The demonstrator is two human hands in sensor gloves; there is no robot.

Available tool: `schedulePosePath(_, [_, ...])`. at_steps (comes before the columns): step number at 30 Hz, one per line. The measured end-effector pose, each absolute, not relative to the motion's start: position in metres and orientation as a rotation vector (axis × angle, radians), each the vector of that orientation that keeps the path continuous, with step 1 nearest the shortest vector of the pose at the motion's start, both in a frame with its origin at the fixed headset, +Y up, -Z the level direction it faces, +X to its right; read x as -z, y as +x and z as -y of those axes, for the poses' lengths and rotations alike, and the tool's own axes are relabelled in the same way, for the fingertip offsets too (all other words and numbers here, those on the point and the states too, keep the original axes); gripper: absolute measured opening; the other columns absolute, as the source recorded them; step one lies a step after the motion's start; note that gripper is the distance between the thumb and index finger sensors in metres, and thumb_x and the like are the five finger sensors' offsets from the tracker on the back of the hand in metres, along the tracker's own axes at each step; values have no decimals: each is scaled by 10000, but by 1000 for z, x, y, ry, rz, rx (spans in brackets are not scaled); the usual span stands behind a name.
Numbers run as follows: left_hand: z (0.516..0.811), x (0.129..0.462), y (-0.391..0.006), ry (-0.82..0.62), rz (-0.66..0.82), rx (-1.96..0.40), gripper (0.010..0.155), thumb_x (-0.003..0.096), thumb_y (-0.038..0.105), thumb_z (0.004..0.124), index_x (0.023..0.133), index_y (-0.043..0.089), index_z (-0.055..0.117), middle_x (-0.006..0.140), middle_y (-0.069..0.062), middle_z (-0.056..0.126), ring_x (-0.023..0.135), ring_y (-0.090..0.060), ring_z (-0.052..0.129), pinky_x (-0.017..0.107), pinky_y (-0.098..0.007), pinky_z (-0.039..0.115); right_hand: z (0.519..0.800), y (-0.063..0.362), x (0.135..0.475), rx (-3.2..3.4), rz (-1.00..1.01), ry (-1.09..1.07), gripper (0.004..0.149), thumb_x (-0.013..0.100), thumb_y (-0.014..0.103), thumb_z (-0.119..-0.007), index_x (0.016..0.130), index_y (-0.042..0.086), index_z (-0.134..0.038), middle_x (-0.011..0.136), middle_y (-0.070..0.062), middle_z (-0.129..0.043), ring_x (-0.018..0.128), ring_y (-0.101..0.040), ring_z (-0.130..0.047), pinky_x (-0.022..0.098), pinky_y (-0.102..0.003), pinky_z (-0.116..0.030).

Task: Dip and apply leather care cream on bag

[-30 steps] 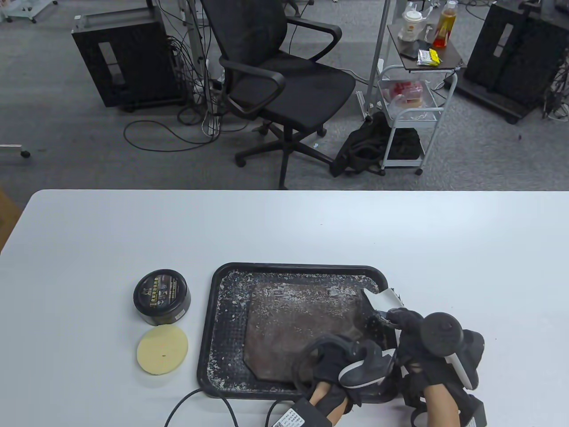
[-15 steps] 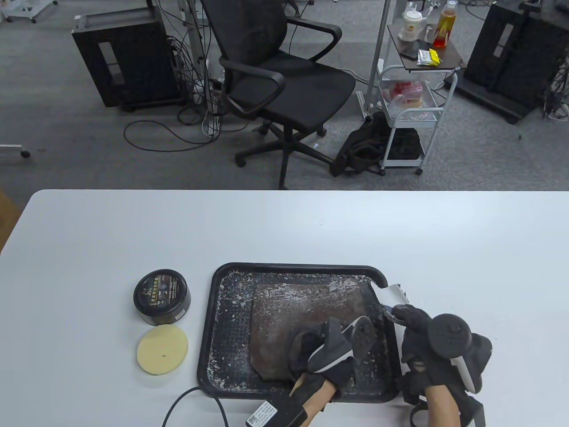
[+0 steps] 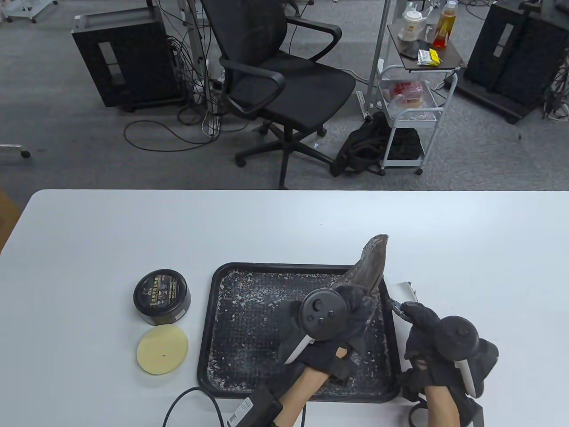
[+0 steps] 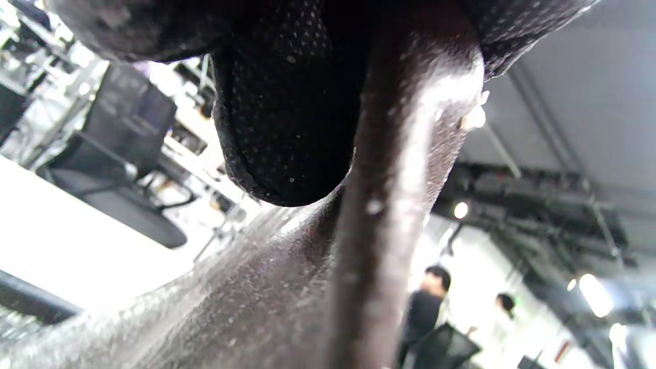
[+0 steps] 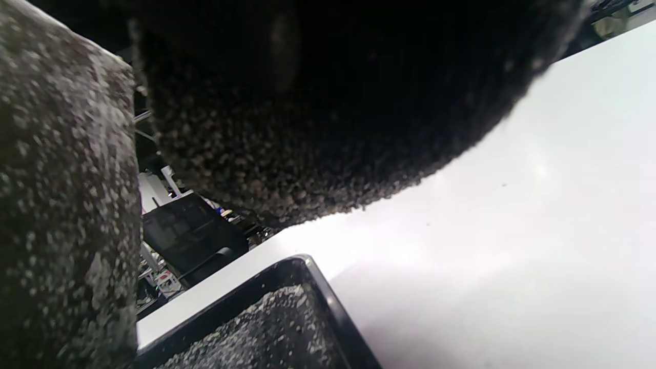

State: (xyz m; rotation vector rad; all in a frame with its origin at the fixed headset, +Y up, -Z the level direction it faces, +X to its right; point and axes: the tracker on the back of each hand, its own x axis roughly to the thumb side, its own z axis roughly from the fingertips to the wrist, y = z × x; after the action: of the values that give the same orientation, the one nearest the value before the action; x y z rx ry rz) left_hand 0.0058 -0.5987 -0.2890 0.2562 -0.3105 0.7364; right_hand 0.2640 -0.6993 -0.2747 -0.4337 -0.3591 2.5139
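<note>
The brown, flake-covered leather bag (image 3: 371, 267) stands on edge over the right side of the black tray (image 3: 213, 311). My left hand (image 3: 355, 296) grips its lower part and holds it upright. In the left wrist view a gloved finger (image 4: 287, 128) presses on the leather (image 4: 389, 205). My right hand (image 3: 402, 310) pinches the bag's white-lined corner (image 3: 402, 290) at the tray's right rim. The black cream tin (image 3: 162, 296), lid on, sits left of the tray with the round yellow sponge (image 3: 162, 349) in front of it.
The tray floor is strewn with white flakes; its corner shows in the right wrist view (image 5: 318, 287). A black cable (image 3: 195, 400) runs off the table's front edge. An office chair (image 3: 275, 84) and a cart (image 3: 413, 102) stand beyond the far edge.
The bag lay flat in the tray; my left hand has taken hold of it and tipped it up on edge toward the right. My right hand has shifted slightly right, still pinching the corner.
</note>
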Motion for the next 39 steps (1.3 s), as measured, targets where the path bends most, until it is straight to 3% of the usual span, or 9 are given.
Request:
schedulePosePath(5, [611,283,-20,391,199,-969,446,392,534,793,720,268,935,767,13,1005,401,-70,1114,208,-241,902,700,266,274,-2473,366,-451,463,395,191,-773,818,313,-915,873,1,-935,802,-290,-970,597,-511,-778])
schedulePosePath(8, [637,281,-37,409,100,-1131,445,397,527,790,728,261,924,777,5,993,412,-71,1114,208,-242,903,701,266,274,-2476,365,-446,462,396,192,-773,818,314,-916,874,1,-934,802,-291,-969,597,-511,-779])
schedulePosePath(13, [681,275,-63,502,29,-1098,449,419,519,742,760,248,855,821,-22,927,473,-79,1088,246,-240,894,700,262,276,-2485,363,-403,463,396,194,-773,820,315,-913,875,1,-934,801,-288,-971,597,-509,-780])
schedulePosePath(16, [693,274,-86,409,-34,-1095,458,419,526,737,763,244,847,826,-21,916,483,-91,1077,262,-250,886,700,261,276,-2497,365,-395,463,396,194,-773,821,314,-913,874,2,-935,801,-289,-971,597,-509,-779])
schedulePosePath(22, [696,270,-112,283,0,-986,457,413,514,755,732,214,888,768,-38,965,459,-129,1081,260,-289,878,704,259,280,-2504,336,-385,464,395,193,-773,821,313,-913,872,0,-936,799,-290,-972,597,-511,-779])
schedulePosePath(28, [711,270,-134,6,40,-860,472,416,519,728,724,199,887,751,-40,973,458,-133,1086,259,-295,882,706,257,279,-2497,322,-373,463,395,194,-775,821,310,-914,871,-5,-937,796,-292,-973,593,-512,-780])
schedulePosePath(34, [732,271,-153,-264,-103,-772,466,408,500,727,707,184,895,729,-47,983,444,-129,1093,248,-297,888,705,254,278,-2495,320,-347,463,395,197,-775,823,309,-913,873,-5,-935,798,-292,-972,595,-511,-779])
schedulePosePath(39, [747,273,-158,-402,-178,-667,466,407,497,724,693,178,910,704,-51,999,412,-120,1103,224,-291,893,709,250,279,-2510,280,-324,463,395,197,-776,823,307,-914,873,-7,-935,798,-294,-971,594,-513,-778])
